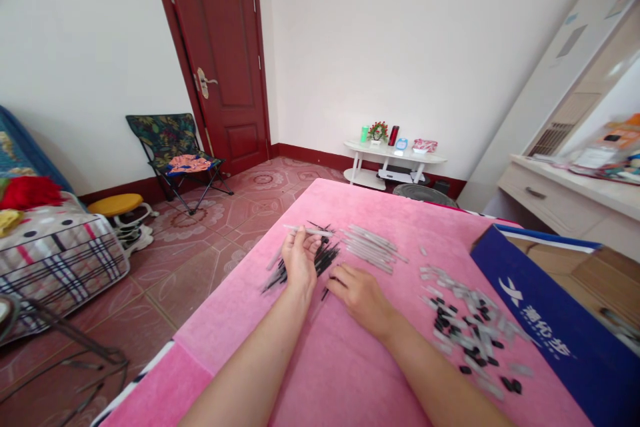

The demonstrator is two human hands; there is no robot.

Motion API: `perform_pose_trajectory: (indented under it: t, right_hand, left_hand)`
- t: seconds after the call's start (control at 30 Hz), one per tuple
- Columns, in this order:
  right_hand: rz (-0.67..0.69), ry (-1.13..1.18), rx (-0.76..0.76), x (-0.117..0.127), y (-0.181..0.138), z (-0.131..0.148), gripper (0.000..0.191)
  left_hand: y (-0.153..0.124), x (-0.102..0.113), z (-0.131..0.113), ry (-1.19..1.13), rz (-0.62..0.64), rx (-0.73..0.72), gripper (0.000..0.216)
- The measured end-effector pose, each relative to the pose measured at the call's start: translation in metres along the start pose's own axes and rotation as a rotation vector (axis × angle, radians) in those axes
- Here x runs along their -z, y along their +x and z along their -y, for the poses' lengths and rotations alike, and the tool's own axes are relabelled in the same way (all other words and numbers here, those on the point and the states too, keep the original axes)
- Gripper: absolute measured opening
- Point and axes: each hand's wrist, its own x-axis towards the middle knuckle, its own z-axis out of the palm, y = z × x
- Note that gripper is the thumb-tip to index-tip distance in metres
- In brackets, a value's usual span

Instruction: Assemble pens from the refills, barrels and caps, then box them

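My left hand is raised a little over the pink cloth, its fingers curled round a clear pen barrel that sticks out to both sides. Under and beside it lies a heap of thin black pen refills. My right hand rests palm down on the cloth, fingertips pinched at a refill at the heap's near edge. A row of clear barrels lies just beyond my right hand.
A scatter of grey and black caps lies at the right. An open blue cardboard box stands at the table's right edge. On the floor to the left are a folding chair, a yellow stool and a bed.
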Motion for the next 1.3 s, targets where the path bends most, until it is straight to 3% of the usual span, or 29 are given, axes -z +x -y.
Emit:
perform_pose_trajectory:
  t: [0.07, 0.23, 0.3, 0.37, 0.6, 0.9, 1.0, 1.17, 1.3]
  right_hand:
    - [-0.172, 0.140, -0.100, 0.008, -0.009, -0.001, 0.019]
    - [-0.809, 0.603, -0.696, 0.033, -0.012, 0.000, 0.010]
    - [-0.941, 0.775, -0.772, 0.043, -0.008, 0.002, 0.015]
    - [-0.989, 0.872, -0.770, 0.050, -0.006, 0.003, 0.018]
    - [-1.008, 0.884, -0.769, 0.054, -0.011, 0.000, 0.017]
    - [-0.920, 0.795, -0.790, 0.054, -0.012, 0.001, 0.016]
    - [-0.839, 0.724, -0.762, 0.055, -0.015, -0.003, 0.014]
    - [-0.592, 0.661, -0.743, 0.065, -0.018, -0.014, 0.014]
    - [-0.442, 0.752, -0.764, 0.088, -0.023, -0.028, 0.035]
  left_hand:
    - [0.000, 0.000, 0.002, -0.021, -0.018, 0.024, 0.019]
    - [-0.014, -0.004, 0.013, -0.048, 0.013, 0.174, 0.017]
    - [-0.024, -0.007, 0.019, -0.065, 0.047, 0.239, 0.016]
    - [-0.033, -0.010, 0.024, -0.097, 0.053, 0.295, 0.014]
    - [-0.049, -0.015, 0.033, -0.219, -0.015, 0.443, 0.006]
    - [-0.058, -0.015, 0.036, -0.221, 0.024, 0.506, 0.004]
    - [-0.063, -0.014, 0.038, -0.204, 0.074, 0.567, 0.005]
    - [-0.070, -0.014, 0.037, -0.175, 0.159, 0.633, 0.007]
    - [-0.069, -0.014, 0.036, -0.239, 0.126, 0.652, 0.003]
